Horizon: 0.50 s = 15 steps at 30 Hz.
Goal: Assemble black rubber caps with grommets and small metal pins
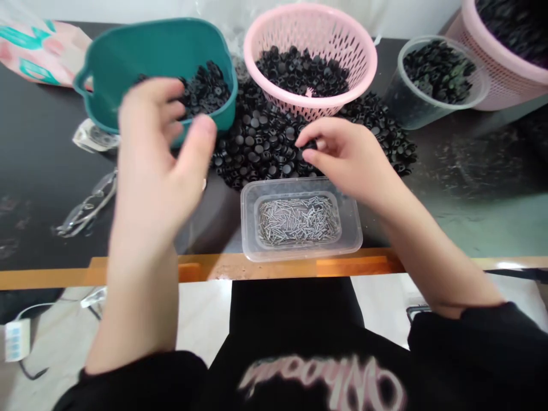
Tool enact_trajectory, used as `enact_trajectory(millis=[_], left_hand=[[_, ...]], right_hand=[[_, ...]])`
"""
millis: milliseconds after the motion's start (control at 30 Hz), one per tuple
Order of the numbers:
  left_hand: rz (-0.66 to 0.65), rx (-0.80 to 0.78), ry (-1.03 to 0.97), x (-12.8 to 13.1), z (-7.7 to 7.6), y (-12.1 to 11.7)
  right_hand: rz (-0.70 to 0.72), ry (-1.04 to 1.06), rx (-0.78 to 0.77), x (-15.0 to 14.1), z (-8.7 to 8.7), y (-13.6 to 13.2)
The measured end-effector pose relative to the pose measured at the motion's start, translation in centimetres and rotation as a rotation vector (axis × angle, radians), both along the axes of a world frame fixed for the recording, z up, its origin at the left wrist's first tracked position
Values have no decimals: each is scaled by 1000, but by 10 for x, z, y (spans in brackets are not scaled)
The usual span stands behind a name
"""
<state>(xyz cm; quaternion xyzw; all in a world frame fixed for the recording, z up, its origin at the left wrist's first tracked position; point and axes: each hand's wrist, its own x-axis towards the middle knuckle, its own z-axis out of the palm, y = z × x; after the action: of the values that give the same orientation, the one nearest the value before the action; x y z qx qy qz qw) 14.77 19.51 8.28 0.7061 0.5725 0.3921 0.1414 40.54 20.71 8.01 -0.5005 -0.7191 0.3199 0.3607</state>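
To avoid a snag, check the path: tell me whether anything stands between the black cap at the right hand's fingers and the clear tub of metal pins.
Nothing visible does. The right hand has the black cap above the pile, and the clear tub sits just toward the person, its top open with no lid.

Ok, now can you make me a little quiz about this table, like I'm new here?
1. What fills the clear plastic tub nearest the person?
2. Which is closer to the teal basket, the left hand or the right hand?
3. True or false: the pink basket has black plastic caps in it.

Key:
1. Small metal pins
2. The left hand
3. True
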Motion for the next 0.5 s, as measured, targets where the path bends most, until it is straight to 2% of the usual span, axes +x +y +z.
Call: enact_trajectory(millis=[33,67,100,167,233,267,333,400,500], left_hand=[[110,0,129,-12,-1,23],[285,-5,250,-24,-2,47],[331,-46,294,-35,-3,68],[324,-117,357,-50,-3,101],[276,-115,392,-53,0,112],[250,-75,400,-50,4,107],[151,53,397,-37,13,80],[-6,176,360,-17,22,37],[-321,198,312,15,29,-29]], right_hand=[[7,-93,48,0,-2,15],[30,-159,82,0,-4,28],[61,-207,91,-2,-6,40],[102,-260,69,-9,-9,56],[109,-227,7,-16,-8,60],[106,-155,-35,-18,-5,58],[125,90,-143,-22,3,44],[226,388,-277,-21,11,22],[429,765,-487,-17,17,-17]])
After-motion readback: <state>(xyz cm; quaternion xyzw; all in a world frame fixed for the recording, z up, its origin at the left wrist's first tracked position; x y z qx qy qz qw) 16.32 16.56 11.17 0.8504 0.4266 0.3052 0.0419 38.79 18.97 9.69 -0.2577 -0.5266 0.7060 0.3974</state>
